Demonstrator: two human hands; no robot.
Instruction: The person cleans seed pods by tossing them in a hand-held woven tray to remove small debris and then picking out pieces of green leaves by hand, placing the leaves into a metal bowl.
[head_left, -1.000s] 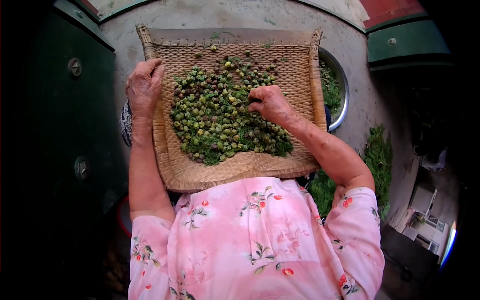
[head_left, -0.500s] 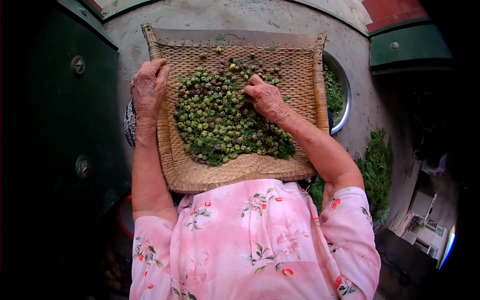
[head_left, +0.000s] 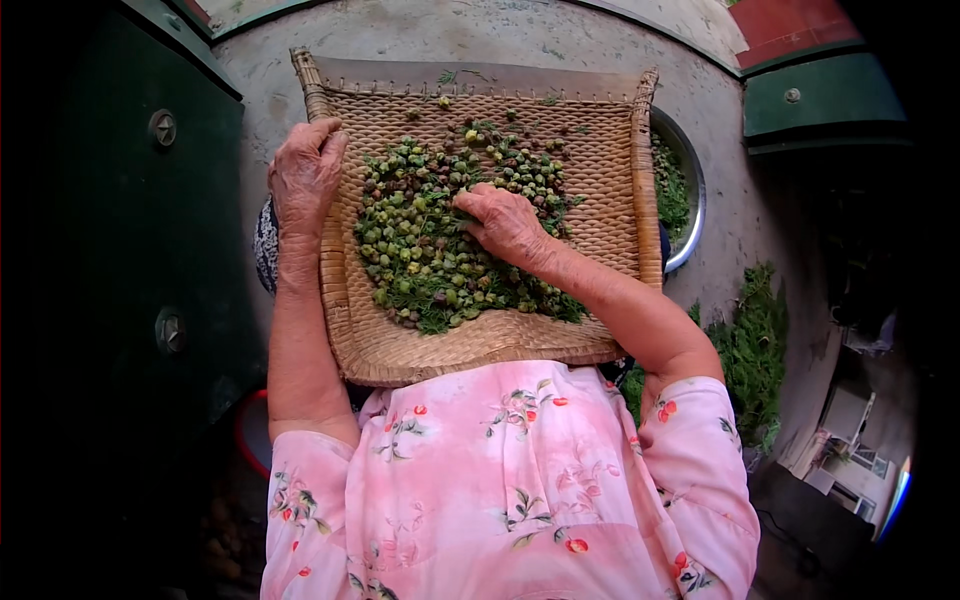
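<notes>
A woven winnowing basket rests across my lap, its bound side rims raised and a flat strip along its far edge. In its middle lies a pile of small knobbly green and brownish cones, mixed with feathery evergreen sprigs. My left hand is closed on the basket's left rim near the far corner. Over the middle of the pile, my right hand has its thumb and fingers drawn together in a pinch among the cones. Whatever is between those fingertips is hidden.
Beyond the basket's right rim stands a round metal basin holding more greenery and cones. A heap of evergreen branches lies on the concrete floor at right. A dark green door with star-shaped studs is close on the left; a red-rimmed container sits low left.
My right hand has moved left and slightly nearer, from the pile's right side to its middle. My left hand keeps its hold on the rim.
</notes>
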